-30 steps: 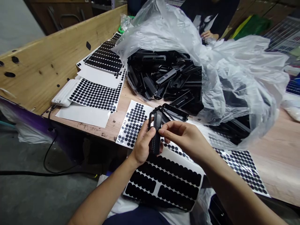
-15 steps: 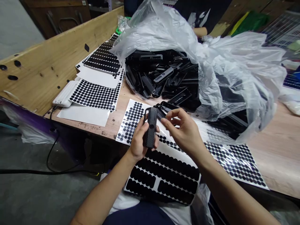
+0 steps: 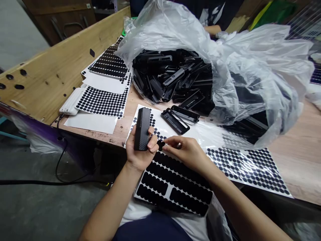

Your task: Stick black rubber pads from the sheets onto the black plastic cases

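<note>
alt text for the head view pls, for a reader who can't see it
Left hand holds a black carbon-weave rectangular case; right hand pinches a black oval sticker pad above a white sticker sheet. Behind, a clear plastic bag of black parts.

We see a clear plastic bag [image 3: 245, 67] heaped with black parts; left of it lie dotted sticker sheets [image 3: 102, 100] and a white power bank [image 3: 69, 105], with two loose black frames [image 3: 179, 118] just before it.

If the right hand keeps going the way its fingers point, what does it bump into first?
The right hand points left, pinching a small black pad. Going straight on, it would probably meet the left hand first, at the fingers under the black case; depth is unclear.
</note>
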`<act>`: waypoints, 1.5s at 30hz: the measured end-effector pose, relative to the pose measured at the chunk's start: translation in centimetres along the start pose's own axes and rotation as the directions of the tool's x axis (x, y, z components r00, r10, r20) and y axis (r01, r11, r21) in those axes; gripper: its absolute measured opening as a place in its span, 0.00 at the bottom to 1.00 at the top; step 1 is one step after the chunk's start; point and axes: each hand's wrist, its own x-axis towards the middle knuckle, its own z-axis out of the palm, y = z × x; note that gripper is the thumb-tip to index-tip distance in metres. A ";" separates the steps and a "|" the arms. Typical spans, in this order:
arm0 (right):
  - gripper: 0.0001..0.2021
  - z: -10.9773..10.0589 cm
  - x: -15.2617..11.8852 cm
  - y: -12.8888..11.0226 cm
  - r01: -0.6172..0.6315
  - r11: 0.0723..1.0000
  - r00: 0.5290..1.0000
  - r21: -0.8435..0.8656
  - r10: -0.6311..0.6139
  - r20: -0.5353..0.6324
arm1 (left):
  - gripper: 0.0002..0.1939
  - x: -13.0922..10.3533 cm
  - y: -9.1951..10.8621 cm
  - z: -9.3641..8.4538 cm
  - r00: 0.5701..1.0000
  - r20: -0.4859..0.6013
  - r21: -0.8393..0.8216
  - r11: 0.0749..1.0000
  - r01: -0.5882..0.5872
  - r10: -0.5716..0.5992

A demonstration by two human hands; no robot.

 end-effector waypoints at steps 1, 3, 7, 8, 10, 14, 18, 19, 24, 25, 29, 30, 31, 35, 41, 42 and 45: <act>0.14 -0.2 0.0 0.1 -0.016 0.999 1.000 0.032 0.015 0.017 | 0.32 0.0 -0.1 0.1 1.000 -0.004 0.032 0.999 0.001 -0.001; 0.18 -0.5 -0.1 0.3 -0.035 0.997 0.999 0.067 0.033 0.034 | 0.33 0.1 -0.5 0.1 1.000 -0.015 0.102 0.995 -0.001 0.003; 0.16 -0.6 -0.2 0.4 -0.049 0.996 0.999 0.071 0.048 0.012 | 0.27 0.9 -1.5 -0.6 0.998 -0.038 0.183 0.982 -0.048 0.055; 0.13 -0.5 -0.2 0.4 -0.037 0.998 0.999 0.052 0.037 0.003 | 0.25 1.1 -1.7 -0.9 0.996 -0.042 0.184 0.980 -0.068 0.077; 0.09 -0.3 -0.2 0.4 0.030 0.999 0.999 -0.020 -0.031 -0.034 | 0.22 1.4 -2.0 -1.4 0.993 -0.048 0.187 0.978 -0.098 0.108; 0.05 0.2 -0.5 0.0 0.266 0.955 0.953 -0.132 -0.282 -0.115 | 0.19 1.7 -2.1 -1.9 0.992 -0.071 0.228 0.970 -0.085 0.104; 0.02 -1.0 -1.4 -1.2 0.370 0.922 0.919 0.117 -0.345 -0.190 | 0.19 1.8 -2.2 -1.9 0.995 0.002 0.357 0.930 -0.091 0.096; 0.02 -1.7 -1.5 -1.5 0.313 0.924 0.936 0.221 -0.260 -0.238 | 0.18 1.7 -2.2 -2.0 0.996 0.050 0.400 0.913 -0.083 0.069; 0.14 -4.9 0.1 -2.5 -0.081 0.794 0.965 0.603 0.214 -0.153 | 0.21 1.5 -2.2 -2.4 0.967 0.186 0.618 0.786 0.024 -0.175; 0.16 -5.3 0.5 -2.6 -0.121 0.784 0.964 0.609 0.240 -0.117 | 0.22 1.5 -2.2 -2.4 0.962 0.182 0.642 0.765 0.041 -0.204; 0.17 -5.4 1.3 -2.7 -0.156 0.799 0.968 0.581 0.241 -0.071 | 0.25 1.5 -1.8 -2.1 0.949 0.185 0.649 0.757 0.075 -0.253; 0.17 -5.3 1.3 -2.7 -0.153 0.799 0.969 0.581 0.235 -0.068 | 0.26 1.6 -1.8 -2.0 0.948 0.188 0.646 0.759 0.078 -0.257; 0.17 -5.2 1.3 -2.8 -0.148 0.798 0.971 0.584 0.228 -0.065 | 0.25 1.6 -1.7 -2.0 0.947 0.191 0.646 0.760 0.076 -0.258; 0.15 -5.0 1.2 -2.9 -0.130 0.787 0.976 0.603 0.207 -0.060 | 0.24 1.6 -1.8 -2.0 0.948 0.198 0.647 0.760 0.064 -0.249; 0.12 -4.8 1.3 -2.9 -0.109 0.792 0.980 0.601 0.188 -0.070 | 0.27 1.7 -1.8 -2.1 0.947 0.199 0.650 0.757 0.066 -0.253; 0.12 -4.7 1.3 -2.9 -0.107 0.790 0.980 0.603 0.186 -0.070 | 0.28 1.7 -1.8 -2.1 0.946 0.199 0.651 0.756 0.066 -0.254; 0.11 -4.7 1.2 -2.8 -0.102 0.782 0.981 0.615 0.181 -0.067 | 0.29 1.7 -1.8 -2.0 0.947 0.194 0.652 0.755 0.070 -0.254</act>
